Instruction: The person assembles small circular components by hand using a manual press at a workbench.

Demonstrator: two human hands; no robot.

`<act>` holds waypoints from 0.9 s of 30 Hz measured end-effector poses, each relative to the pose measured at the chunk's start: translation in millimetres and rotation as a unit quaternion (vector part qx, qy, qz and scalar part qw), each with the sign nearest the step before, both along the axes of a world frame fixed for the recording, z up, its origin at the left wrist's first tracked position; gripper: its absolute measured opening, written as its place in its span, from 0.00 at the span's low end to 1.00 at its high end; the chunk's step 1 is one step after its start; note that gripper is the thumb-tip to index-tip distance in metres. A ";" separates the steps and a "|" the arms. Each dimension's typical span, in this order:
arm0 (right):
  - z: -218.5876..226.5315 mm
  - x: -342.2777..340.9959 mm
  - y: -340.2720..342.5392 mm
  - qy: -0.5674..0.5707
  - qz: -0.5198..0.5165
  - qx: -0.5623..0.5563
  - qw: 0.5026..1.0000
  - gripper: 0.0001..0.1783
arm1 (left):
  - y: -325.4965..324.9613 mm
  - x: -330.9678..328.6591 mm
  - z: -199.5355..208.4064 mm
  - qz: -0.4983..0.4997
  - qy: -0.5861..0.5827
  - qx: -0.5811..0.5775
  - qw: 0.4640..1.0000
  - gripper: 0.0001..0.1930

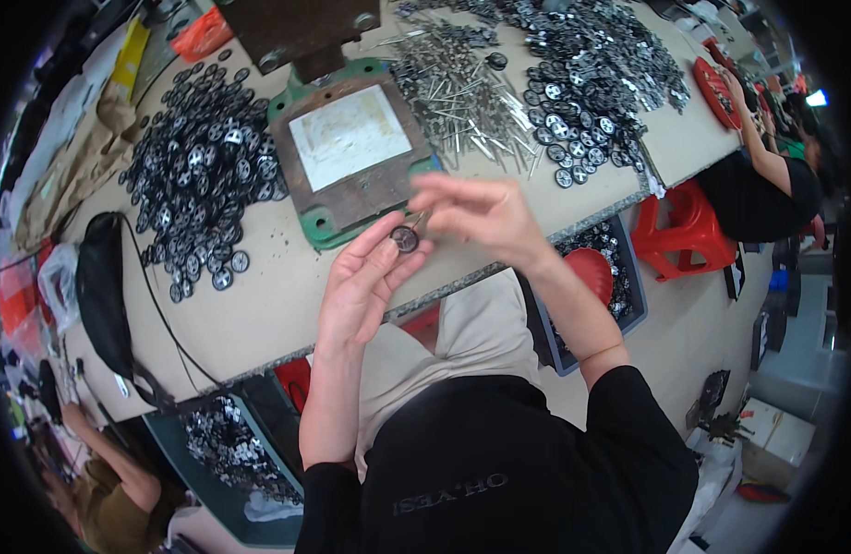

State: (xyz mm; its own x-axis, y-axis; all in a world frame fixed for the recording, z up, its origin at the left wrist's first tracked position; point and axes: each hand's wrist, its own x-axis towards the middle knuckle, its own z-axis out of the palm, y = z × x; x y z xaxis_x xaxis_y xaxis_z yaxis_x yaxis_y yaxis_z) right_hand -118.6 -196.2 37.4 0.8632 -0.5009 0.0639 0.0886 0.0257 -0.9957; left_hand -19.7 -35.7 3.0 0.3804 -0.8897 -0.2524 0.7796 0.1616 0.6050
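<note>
Just in front of the press, my left hand pinches a small black toy wheel with a spoked hub between thumb and fingers. My right hand is close beside it on the right, its fingers smeared by motion. A thin metal piece seems to show between the two hands, but whether my right fingers grip it is unclear. Behind the hands stands a hand press with a green base and a white plate on its bed. A heap of similar wheels lies left of the press; thin metal pins are scattered to its right.
More wheels and dark parts cover the far right tabletop. A black bag lies at the left. Below the table edge are a grey bin with a red bowl, a teal bin and a red stool. Other people's arms show at both sides.
</note>
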 end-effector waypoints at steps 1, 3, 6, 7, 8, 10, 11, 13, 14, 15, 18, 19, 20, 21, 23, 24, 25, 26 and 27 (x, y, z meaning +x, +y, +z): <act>8.1 0.1 -13.4 0.032 -0.018 0.005 0.999 0.07 | -1.2 -0.5 -1.6 -0.008 -0.001 -0.005 1.000 0.20; 8.6 1.6 -60.7 0.034 -0.090 -0.099 0.991 0.09 | -3.5 -1.0 -3.7 -0.004 0.008 -0.005 1.000 0.20; 10.2 17.7 -135.2 0.251 -0.203 -0.276 0.905 0.16 | -4.1 -0.7 -3.6 -0.006 0.012 -0.013 1.000 0.19; 9.3 26.4 -158.3 0.337 -0.202 -0.311 0.865 0.18 | -4.6 -0.2 -4.6 -0.005 0.014 -0.018 1.000 0.19; 2.9 36.4 -174.1 0.335 -0.203 -0.311 0.866 0.18 | -4.3 0.4 -5.9 -0.005 0.012 -0.018 1.000 0.19; -17.1 51.6 -204.7 0.200 -0.235 -0.447 0.840 0.19 | -5.5 -0.7 -7.2 -0.007 0.015 -0.016 1.000 0.19; -29.6 63.6 -225.9 0.198 -0.237 -0.448 0.839 0.19 | -6.0 -1.6 -6.2 -0.008 0.012 -0.018 1.000 0.19; -51.5 87.8 -261.5 0.081 -0.265 -0.627 0.728 0.20 | -6.7 -2.2 -5.6 -0.009 0.006 -0.016 1.000 0.19; -51.2 93.8 -264.4 0.079 -0.265 -0.627 0.728 0.20 | -6.1 -2.1 -6.3 -0.008 0.004 -0.016 1.000 0.19; -51.4 97.8 -267.1 0.144 -0.227 -0.600 0.754 0.21 | -6.1 -2.1 -7.2 -0.008 0.006 -0.017 1.000 0.19; -39.7 96.4 -263.6 0.225 -0.155 -0.551 0.789 0.24 | -6.2 -1.5 -6.7 -0.008 0.008 -0.017 1.000 0.19; -32.6 92.9 -258.3 0.243 -0.121 -0.533 0.801 0.24 | -5.2 -1.4 -6.6 -0.007 0.009 -0.016 1.000 0.19; -28.2 87.3 -248.6 0.231 -0.128 -0.532 0.804 0.25 | -4.7 -1.4 -6.8 -0.005 0.010 -0.015 1.000 0.19; -24.1 80.4 -238.4 0.232 -0.126 -0.532 0.805 0.25 | -4.4 -1.2 -6.9 -0.005 0.007 -0.013 1.000 0.19; -9.8 60.2 -212.1 0.171 -0.149 -0.491 0.841 0.23 | -4.7 -2.0 -6.3 -0.006 0.006 -0.009 1.000 0.19; -4.4 49.6 -198.8 0.174 -0.148 -0.489 0.842 0.23 | -5.0 -1.9 -6.3 -0.008 0.004 -0.011 1.000 0.19; 0.5 40.8 -184.2 0.176 -0.133 -0.465 0.857 0.23 | -4.5 -1.2 -6.0 -0.008 0.001 -0.012 1.000 0.19; 7.0 30.4 -168.6 0.179 -0.119 -0.441 0.871 0.22 | -5.1 -1.0 -6.5 -0.009 0.003 -0.011 1.000 0.19; 16.2 20.7 -149.3 0.202 -0.098 -0.431 0.874 0.19 | -5.4 -1.0 -7.1 -0.009 0.004 -0.014 1.000 0.18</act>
